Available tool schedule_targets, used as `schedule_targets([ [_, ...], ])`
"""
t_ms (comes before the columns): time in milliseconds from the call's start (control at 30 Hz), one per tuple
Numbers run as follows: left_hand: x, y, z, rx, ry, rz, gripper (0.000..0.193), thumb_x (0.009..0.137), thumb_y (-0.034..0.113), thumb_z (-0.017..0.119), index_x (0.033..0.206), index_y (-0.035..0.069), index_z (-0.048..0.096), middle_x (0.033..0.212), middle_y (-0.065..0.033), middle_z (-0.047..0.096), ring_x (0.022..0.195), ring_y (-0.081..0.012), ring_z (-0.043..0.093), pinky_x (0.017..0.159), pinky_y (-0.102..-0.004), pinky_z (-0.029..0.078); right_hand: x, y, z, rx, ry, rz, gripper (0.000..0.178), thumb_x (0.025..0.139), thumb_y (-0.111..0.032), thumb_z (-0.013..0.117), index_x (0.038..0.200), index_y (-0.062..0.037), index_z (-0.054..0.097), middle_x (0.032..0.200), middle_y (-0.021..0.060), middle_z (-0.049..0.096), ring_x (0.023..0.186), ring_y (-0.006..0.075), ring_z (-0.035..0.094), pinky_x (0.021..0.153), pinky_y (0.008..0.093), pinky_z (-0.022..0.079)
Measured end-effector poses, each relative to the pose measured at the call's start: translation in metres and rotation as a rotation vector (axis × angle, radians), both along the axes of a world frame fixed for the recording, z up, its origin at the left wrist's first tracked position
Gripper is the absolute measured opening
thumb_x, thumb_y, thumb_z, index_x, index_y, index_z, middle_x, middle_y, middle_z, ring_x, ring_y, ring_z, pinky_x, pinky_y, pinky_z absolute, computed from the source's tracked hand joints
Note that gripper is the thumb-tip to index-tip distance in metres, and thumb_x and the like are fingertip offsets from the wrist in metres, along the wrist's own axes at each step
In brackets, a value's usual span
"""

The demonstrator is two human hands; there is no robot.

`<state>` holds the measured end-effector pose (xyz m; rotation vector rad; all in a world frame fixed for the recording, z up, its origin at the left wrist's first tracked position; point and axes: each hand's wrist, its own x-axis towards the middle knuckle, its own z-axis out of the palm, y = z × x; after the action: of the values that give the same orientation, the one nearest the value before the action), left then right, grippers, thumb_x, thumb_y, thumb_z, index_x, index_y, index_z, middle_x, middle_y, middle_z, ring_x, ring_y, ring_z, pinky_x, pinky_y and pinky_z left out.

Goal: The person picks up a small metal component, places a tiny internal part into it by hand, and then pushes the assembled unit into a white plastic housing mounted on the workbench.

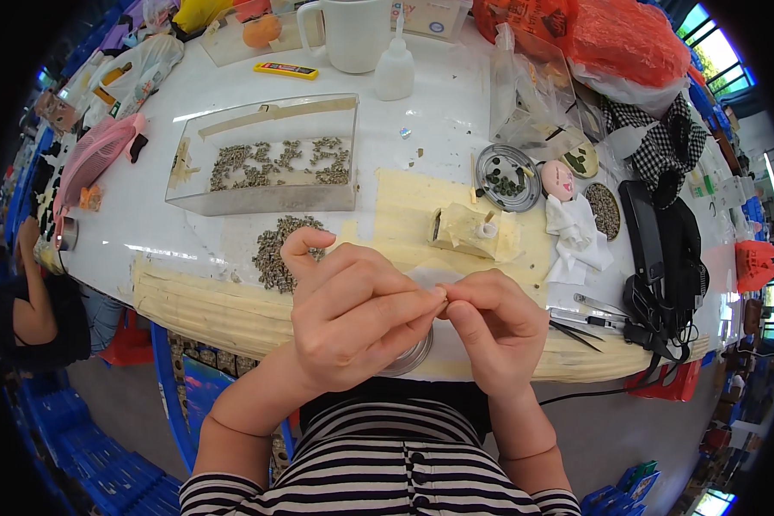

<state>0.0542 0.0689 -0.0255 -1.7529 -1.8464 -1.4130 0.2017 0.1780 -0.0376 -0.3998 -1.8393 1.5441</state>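
My left hand (353,314) and my right hand (494,322) meet fingertip to fingertip over the near edge of the table. Both are closed in a pinch on something too small to make out. Below them, partly covered by my left hand, the rim of a round clear dish (413,357) shows. A heap of small grey-brown pieces (275,258) lies just beyond my left hand. Past my fingers stands a small block wrapped in yellowish tape (473,230), with a white roll-shaped bit on top.
A clear box (267,193) with more small pieces stands at the left. Behind are a white pitcher (357,39), a squeeze bottle (395,69) and a yellow cutter (285,70). At the right lie a round dish of dark pieces (525,199), tweezers (600,304) and a black device with cables (641,228).
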Motion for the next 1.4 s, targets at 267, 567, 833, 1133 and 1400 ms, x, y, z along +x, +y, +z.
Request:
schedule_targets([
  [267,0.003,-0.001,-0.002,-0.02,0.062,-0.003,0.024,0.064,0.011,0.08,0.087,0.015,0.075,0.078,0.0078,0.064,0.072,-0.0098,0.059,0.092,-0.0415,0.026,0.006,0.001,-0.005,-0.182,0.005,0.013,0.015,0.082,0.001,0.076,0.095,0.0028,0.071,0.091,0.0084,0.067,0.081,0.0149,0.065,0.073,0.0253,0.051],
  [567,0.001,0.003,-0.003,-0.04,-0.031,0.063,0.021,0.062,0.01,0.08,0.08,0.014,0.071,0.072,0.0059,0.061,0.067,-0.0129,0.055,0.085,-0.0405,0.028,-0.007,-0.012,0.002,0.746,0.013,-0.278,0.03,0.073,0.001,0.081,0.102,-0.0022,0.075,0.088,0.0107,0.069,0.074,0.0201,0.068,0.061,0.0268,0.055],
  [833,0.001,0.002,-0.002,-0.017,-0.005,0.064,0.023,0.063,0.009,0.081,0.084,0.015,0.074,0.073,0.0068,0.061,0.067,-0.0119,0.056,0.085,-0.0393,0.028,-0.003,-0.006,0.003,0.394,-0.021,-0.186,0.027,0.075,0.004,0.079,0.102,-0.0001,0.075,0.09,0.0117,0.07,0.076,0.0176,0.067,0.067,0.0258,0.054],
  [1133,0.001,0.0,0.0,-0.021,-0.025,-0.057,0.025,0.064,0.009,0.08,0.088,0.016,0.075,0.077,0.0089,0.063,0.071,-0.0094,0.058,0.089,-0.0401,0.027,0.003,-0.001,-0.001,-0.365,0.037,0.085,0.017,0.082,0.004,0.075,0.098,0.0028,0.07,0.094,0.007,0.068,0.085,0.0138,0.064,0.077,0.0249,0.051],
  [1400,0.003,0.003,-0.004,-0.024,0.01,0.045,0.022,0.062,0.01,0.08,0.082,0.015,0.073,0.074,0.0073,0.061,0.069,-0.0114,0.057,0.087,-0.0404,0.028,-0.003,-0.006,0.0,0.454,-0.008,-0.226,0.019,0.075,0.001,0.08,0.093,-0.0011,0.072,0.086,0.0086,0.068,0.073,0.0181,0.065,0.065,0.0263,0.053],
])
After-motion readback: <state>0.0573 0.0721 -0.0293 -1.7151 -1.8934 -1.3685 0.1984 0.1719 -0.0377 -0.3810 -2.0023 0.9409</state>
